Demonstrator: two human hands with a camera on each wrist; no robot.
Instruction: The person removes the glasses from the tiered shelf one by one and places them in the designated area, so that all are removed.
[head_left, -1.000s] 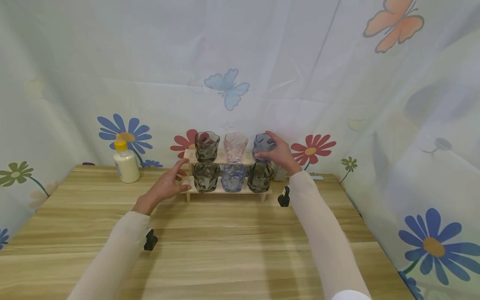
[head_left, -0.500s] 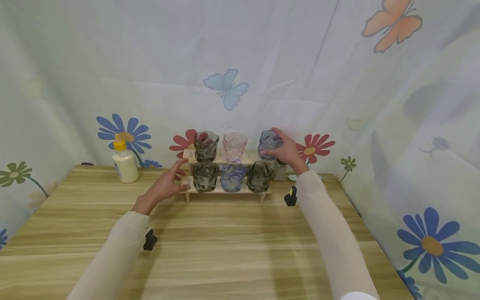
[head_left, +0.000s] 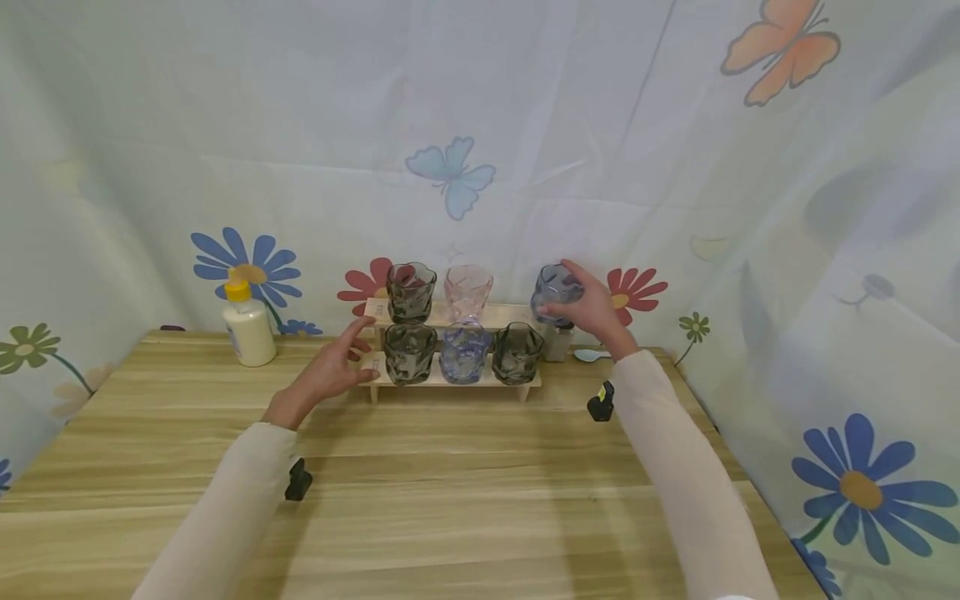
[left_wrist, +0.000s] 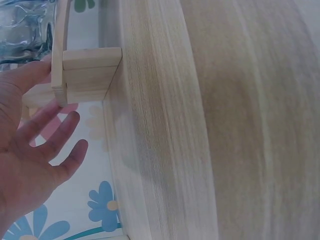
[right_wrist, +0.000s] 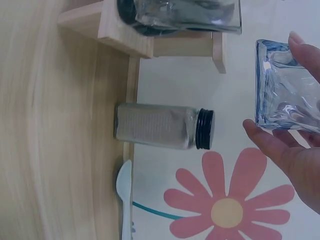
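My right hand [head_left: 596, 308] grips a blue-grey glass [head_left: 557, 287] off the right end of the upper shelf; in the right wrist view this glass [right_wrist: 287, 90] is clear of the wooden rack [right_wrist: 125, 32]. With thumb and fingertips, my left hand [head_left: 322, 375] touches the left end of the two-tier rack [head_left: 487, 382]; the left wrist view shows the hand [left_wrist: 35, 140] at the rack's end [left_wrist: 92, 67]. A dark glass [head_left: 410, 293] and a pink glass [head_left: 468, 292] stand above; below are a dark glass [head_left: 409, 354], a blue one [head_left: 464, 354] and another dark one [head_left: 517, 354].
A black-capped jar [right_wrist: 157, 126] stands behind the rack's right end, with a pale spoon [head_left: 592, 355] to its right. On the left stands a yellow-capped bottle [head_left: 249, 329]. A flowered curtain [head_left: 300, 192] hangs behind the table [head_left: 420, 492].
My right hand has moved right with the blue-grey glass, from the upper shelf to beyond its right end, uncovering the jar and spoon. The left hand has stayed at the rack.
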